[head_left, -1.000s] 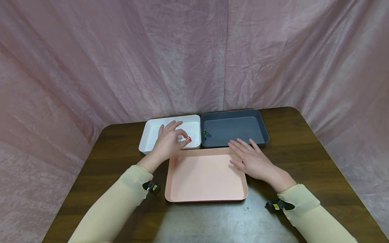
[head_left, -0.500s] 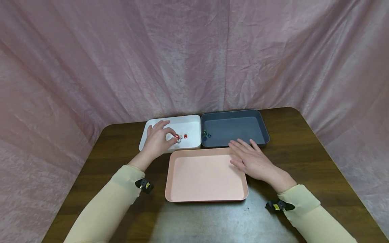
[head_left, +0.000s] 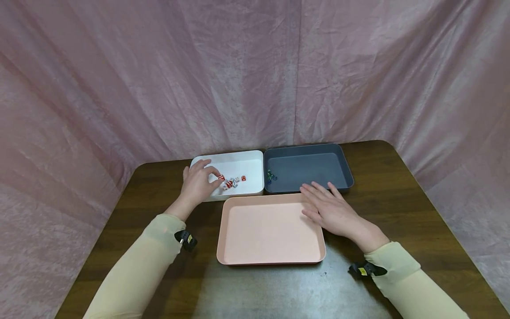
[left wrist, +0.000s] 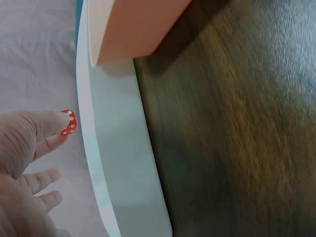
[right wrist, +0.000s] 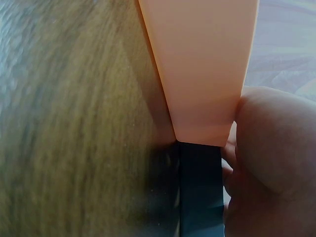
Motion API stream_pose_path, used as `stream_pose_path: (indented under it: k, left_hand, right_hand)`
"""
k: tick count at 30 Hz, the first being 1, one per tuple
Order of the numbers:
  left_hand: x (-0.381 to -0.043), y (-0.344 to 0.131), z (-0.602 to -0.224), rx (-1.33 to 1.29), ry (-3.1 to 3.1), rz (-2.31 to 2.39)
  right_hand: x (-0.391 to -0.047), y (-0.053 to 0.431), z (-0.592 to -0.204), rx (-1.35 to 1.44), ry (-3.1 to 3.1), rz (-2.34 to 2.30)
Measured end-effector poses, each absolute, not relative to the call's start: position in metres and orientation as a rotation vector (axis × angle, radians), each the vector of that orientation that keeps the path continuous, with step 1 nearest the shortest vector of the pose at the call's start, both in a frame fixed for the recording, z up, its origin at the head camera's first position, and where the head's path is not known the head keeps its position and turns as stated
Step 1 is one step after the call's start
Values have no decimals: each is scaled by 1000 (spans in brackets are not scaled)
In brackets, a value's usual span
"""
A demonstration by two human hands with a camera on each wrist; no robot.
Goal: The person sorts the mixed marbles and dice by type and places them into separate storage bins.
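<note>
My left hand (head_left: 196,185) is over the left part of the white tray (head_left: 253,164), pinching a red die (left wrist: 69,122) with white dots between thumb and forefinger. Its other fingers are spread loosely. Just right of those fingertips, several small red and whitish dice (head_left: 229,183) lie in a cluster in the white tray, and a single red die (head_left: 243,178) lies apart to their right. My right hand (head_left: 328,208), fingers extended, rests at the far right corner of the pink tray (head_left: 271,230) and reaches to the near edge of the dark grey tray (head_left: 314,166).
Several tiny green and blue pieces (head_left: 271,176), too small to make out, lie at the left end of the grey tray. Both back trays touch side by side, with the pink one before them on the wooden table (head_left: 398,208). A pink curtain (head_left: 255,79) hangs behind.
My left hand has moved left across the white tray with a red die still pinched, uncovering the dice cluster and the lone red die. My right hand has kept its place.
</note>
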State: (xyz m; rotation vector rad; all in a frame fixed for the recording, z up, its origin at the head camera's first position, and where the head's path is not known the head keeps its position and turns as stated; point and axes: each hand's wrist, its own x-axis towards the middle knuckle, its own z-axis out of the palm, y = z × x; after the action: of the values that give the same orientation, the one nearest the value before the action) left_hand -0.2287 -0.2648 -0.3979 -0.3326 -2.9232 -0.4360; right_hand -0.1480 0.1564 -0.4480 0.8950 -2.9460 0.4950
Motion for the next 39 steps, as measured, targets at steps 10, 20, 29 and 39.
stream_pose_path:
  k: [10,20,29,39]
  left_hand:
    - [-237,-274,-406,-250,-2994,-421]
    - [-244,-275,-418,-205,-3019,-421]
    - [-245,-273,-422,-186,-3053,-449]
    - [-246,-273,-429,-193,-3053,-451]
  right_hand:
    - [-149,157,-450,898,-2941,501]
    - [-149,157,-450,893,-2949,505]
    - [-149,156,-450,881,-2966,490]
    - [-149,156,-451,888,-2949,495]
